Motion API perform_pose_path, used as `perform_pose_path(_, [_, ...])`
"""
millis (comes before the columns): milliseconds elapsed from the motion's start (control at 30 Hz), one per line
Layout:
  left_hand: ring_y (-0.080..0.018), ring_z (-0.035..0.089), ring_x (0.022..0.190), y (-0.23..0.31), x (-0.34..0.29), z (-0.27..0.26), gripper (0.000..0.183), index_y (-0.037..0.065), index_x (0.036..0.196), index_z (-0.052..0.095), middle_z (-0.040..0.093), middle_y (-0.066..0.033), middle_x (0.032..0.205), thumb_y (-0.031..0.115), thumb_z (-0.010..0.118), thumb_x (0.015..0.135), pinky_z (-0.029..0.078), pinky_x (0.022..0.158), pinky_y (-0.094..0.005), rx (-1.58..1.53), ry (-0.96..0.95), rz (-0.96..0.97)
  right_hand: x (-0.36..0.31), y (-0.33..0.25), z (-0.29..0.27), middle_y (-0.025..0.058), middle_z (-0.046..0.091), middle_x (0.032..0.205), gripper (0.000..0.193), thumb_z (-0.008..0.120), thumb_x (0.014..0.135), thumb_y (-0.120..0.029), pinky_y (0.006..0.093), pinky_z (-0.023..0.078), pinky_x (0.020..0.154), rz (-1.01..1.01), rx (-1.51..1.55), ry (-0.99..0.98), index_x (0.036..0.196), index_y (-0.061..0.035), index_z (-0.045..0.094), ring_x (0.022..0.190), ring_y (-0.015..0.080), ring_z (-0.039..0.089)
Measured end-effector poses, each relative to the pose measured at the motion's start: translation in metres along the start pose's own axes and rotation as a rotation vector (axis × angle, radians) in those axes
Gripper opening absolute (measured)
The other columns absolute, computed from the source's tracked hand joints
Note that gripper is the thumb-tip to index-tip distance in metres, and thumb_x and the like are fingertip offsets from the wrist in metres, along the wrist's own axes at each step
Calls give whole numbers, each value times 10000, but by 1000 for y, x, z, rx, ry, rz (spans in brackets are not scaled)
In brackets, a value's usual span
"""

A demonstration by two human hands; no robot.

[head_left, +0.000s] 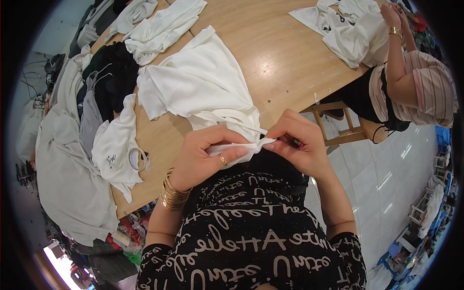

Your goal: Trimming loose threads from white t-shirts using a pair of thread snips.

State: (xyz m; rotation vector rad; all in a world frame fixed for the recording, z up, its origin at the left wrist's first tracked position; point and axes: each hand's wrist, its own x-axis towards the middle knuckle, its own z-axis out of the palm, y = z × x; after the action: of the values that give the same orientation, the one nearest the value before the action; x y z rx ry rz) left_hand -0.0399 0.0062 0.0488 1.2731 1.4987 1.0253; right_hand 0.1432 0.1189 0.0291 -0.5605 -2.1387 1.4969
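Note:
A white garment (pixel 203 72) lies spread on the wooden table, its near end drawn over the edge toward me. My left hand (pixel 215 150) pinches a folded edge of this cloth between thumb and fingers. Close against it on the right, my right hand (pixel 299 145) pinches the same edge, fingertips curled inward. A narrow strip of the fabric stretches between the two hands. Whether a small tool sits in my right fingers is hidden. Gold bangles (pixel 174 191) circle my left wrist.
Left on the wooden table (pixel 270 48) are a white printed cloth (pixel 113 145) with a tape roll (pixel 136 158), dark garments (pixel 113 67) and a grey cloth (pixel 67 169) hanging over the edge. More white garments (pixel 164 29) lie at the back. A co-worker (pixel 411 87) handles white cloth at right, beside a wooden stool (pixel 345 133).

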Motion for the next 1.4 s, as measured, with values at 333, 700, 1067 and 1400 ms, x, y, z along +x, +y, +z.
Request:
perform_pose_path(333, [-91,526,731,2,7,1,115,-2,878,632,585,-28,789,62,625,782,409,683,-213,-11,-20,59,-5,-2,4,43,479,657,179,651,680,35,238,384,500,-83,-145,233,844,-27,613,551,139,488])
perform_pose_path(700, [-90,509,733,-16,1,25,92,-2,880,622,555,-23,793,30,595,798,397,670,-205,-158,234,26,-26,-33,10,97,575,766,285,587,819,-173,314,452,559,315,-110,122,1067,-56,508,620,241,566])
perform_pose_path(1067, [-75,529,801,-13,-3,34,123,-21,924,601,569,-15,842,53,570,830,411,742,-206,-493,242,-150,-31,-22,24,67,558,705,217,652,755,-110,264,420,464,103,-300,264,907,-33,518,534,202,547])
perform_pose_path(1400, [-71,529,799,-13,0,37,130,-25,936,601,567,-11,841,37,574,825,412,747,-208,-610,213,-168,-26,-16,27,40,516,650,165,626,776,-137,263,390,415,-48,-555,263,901,-64,547,469,178,513])
